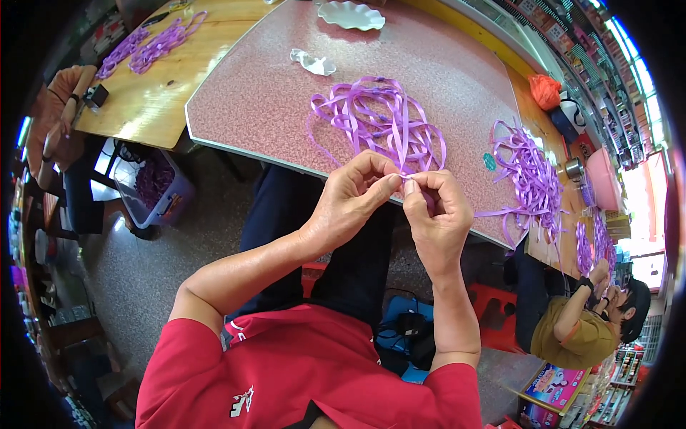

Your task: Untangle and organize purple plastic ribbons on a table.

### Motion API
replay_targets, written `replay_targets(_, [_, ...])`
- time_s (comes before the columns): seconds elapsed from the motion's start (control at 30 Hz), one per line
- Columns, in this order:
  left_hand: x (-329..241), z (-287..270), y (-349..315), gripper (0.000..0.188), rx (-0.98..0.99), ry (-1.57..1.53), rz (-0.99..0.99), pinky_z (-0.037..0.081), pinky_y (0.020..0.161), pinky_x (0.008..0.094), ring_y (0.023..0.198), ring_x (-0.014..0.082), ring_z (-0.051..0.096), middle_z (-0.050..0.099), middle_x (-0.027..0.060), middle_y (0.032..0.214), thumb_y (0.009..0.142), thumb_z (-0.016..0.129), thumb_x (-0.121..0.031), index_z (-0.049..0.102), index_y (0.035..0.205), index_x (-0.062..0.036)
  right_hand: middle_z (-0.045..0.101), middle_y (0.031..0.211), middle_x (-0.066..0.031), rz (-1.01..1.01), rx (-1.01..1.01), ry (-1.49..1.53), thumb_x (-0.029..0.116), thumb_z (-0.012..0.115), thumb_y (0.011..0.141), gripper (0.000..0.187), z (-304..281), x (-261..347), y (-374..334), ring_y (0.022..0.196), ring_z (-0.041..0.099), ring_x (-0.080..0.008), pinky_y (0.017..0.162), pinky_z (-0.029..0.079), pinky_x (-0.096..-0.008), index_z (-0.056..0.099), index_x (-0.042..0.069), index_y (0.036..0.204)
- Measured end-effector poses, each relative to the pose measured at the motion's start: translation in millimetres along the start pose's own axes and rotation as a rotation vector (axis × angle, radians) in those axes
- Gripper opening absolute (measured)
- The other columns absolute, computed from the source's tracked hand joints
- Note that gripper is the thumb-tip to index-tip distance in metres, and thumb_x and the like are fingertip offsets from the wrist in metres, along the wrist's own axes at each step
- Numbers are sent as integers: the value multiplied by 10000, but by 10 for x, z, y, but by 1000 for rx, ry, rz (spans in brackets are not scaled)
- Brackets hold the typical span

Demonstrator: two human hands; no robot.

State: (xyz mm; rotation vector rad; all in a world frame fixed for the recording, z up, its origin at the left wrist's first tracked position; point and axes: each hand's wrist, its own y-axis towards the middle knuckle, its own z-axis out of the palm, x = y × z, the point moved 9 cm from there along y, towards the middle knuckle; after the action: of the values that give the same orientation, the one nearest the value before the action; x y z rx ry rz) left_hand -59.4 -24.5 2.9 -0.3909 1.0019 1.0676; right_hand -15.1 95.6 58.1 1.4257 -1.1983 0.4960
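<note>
One red shirt [307, 357]: nearest of all, short-sleeved, above dark trousers [282, 218].
Left hand [350, 196]: thumb and forefinger pinching a purple ribbon [405, 174], the other fingers curled.
Right hand [441, 211]: thumb and forefinger pinching at the same spot, fingertips almost meeting the left's (they hide most of it, so I cannot tell whether there is a knot).
Ribbon's place: between the fingertips, by the near edge of a pink speckled tabletop [243, 100].
Loose pile [379, 118]: more purple ribbon, looped on the tabletop just beyond the fingers.
Second heap [529, 175]: purple too, denser, at the tabletop's right, beside a small green patch [489, 161].
Farther across: a crumpled white scrap [314, 63], then a white scallop-edged dish [351, 16].
Right side: a co-worker in a mustard top [579, 336], hands raised.
Left side: another person [61, 143] by a yellow wooden table [136, 118], purple ribbons [161, 46] on it.
</note>
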Motion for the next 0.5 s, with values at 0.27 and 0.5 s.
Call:
replay_targets(0.27, [152, 11, 8, 197, 89, -38, -177, 455, 882, 241, 931, 70, 565, 599, -4, 981, 991, 619, -224, 580, 1053, -41, 588, 800, 13, 310, 171, 321, 51, 603, 924, 47, 109, -170, -4, 715, 546, -41, 635, 438, -195, 606, 4, 921])
replay_targets(0.5, [36, 70, -20, 161, 54, 113, -123, 458, 886, 265, 965, 88, 566, 594, 9, 1001, 996, 602, -187, 559, 1054, -44, 509, 675, 58, 451, 183, 453, 143, 596, 914, 86, 122, -334, -25, 508, 353, -7, 463, 281, -184, 602, 57, 923])
